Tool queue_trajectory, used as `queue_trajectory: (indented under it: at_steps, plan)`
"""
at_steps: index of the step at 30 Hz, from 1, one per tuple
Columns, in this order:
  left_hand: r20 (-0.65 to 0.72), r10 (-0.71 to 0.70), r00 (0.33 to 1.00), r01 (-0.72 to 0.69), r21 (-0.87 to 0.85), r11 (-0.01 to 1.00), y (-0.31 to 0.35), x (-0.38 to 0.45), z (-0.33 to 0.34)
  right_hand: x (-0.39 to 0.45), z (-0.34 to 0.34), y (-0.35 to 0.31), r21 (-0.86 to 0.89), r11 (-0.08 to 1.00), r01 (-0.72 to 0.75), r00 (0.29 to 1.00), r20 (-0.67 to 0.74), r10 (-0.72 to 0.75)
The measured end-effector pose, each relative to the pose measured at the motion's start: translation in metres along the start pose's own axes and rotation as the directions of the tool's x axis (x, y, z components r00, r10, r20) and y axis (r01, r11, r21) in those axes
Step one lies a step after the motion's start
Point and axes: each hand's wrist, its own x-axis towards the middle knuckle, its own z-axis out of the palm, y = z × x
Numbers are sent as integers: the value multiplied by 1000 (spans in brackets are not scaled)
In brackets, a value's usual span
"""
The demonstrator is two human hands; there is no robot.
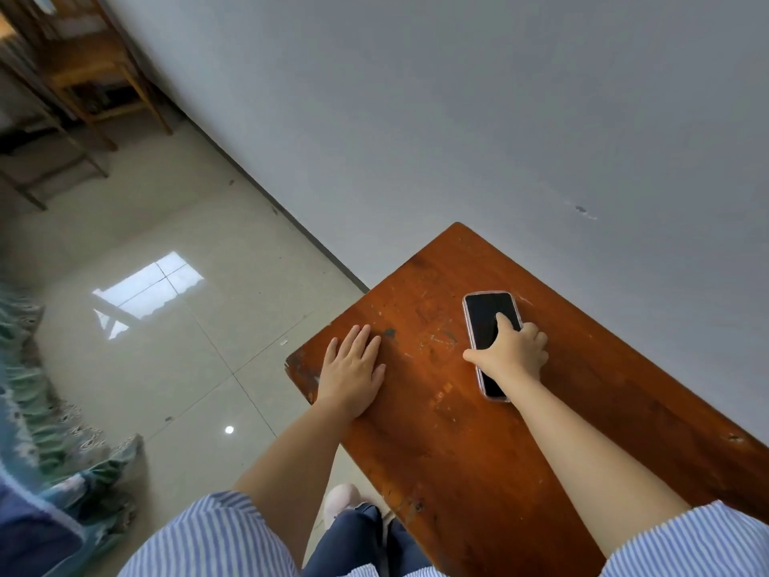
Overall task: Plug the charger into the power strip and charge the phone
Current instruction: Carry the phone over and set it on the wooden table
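Observation:
A phone (484, 316) with a dark screen and a pale pink case lies face up on the worn brown wooden table (457, 443), near the wall. My right hand (514, 354) rests over its lower half, forefinger on the screen and thumb against its left edge. My left hand (351, 370) lies flat, palm down, fingers apart, near the table's left end, holding nothing. No charger and no power strip are in view.
The table stands against a grey wall (457, 118). To the left is a glossy tiled floor (166, 326). Wooden chairs (87, 72) stand far back left, and patterned blue-green bedding (50, 431) lies at the left edge. The table drops off at its left end.

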Motion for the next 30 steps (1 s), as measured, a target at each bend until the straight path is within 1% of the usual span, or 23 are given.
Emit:
queue_trajectory:
  at_steps: [3, 6, 11, 17, 21, 24, 25, 29, 30]
  plan:
    - [-68, -128, 989, 123, -64, 990, -29, 5, -26, 0, 1, -42, 21, 993, 120, 993, 7, -120]
    - [-79, -191, 978, 186, -67, 980, -69, 3, -50, 1, 1, -93, 26, 975, 223, 975, 21, -223]
    - [-136, -341, 930, 333, -80, 940, -178, -16, -86, -1, 6, -204, 30, 930, 367, 929, 47, -368]
    - [-270, -480, 835, 476, -84, 875, -332, -29, -150, -23, 22, -369, 0, 863, 506, 862, 28, -505]
    - [-343, -536, 772, 556, -47, 830, -436, -33, -204, -48, 35, -489, -27, 783, 621, 783, -8, -621]
    - [-400, -553, 731, 590, -37, 807, -502, -31, -242, -62, 40, -569, -47, 734, 677, 734, -22, -679]
    - [-406, -561, 722, 598, -42, 800, -513, -30, -250, -64, 41, -585, -51, 723, 689, 723, -23, -690]
    - [-427, -582, 693, 618, -64, 783, -588, -4, -287, -60, 52, -683, -74, 665, 744, 664, -30, -747]
    - [-430, -588, 685, 626, -64, 777, -610, 6, -295, -57, 54, -709, -76, 659, 748, 659, -30, -752]
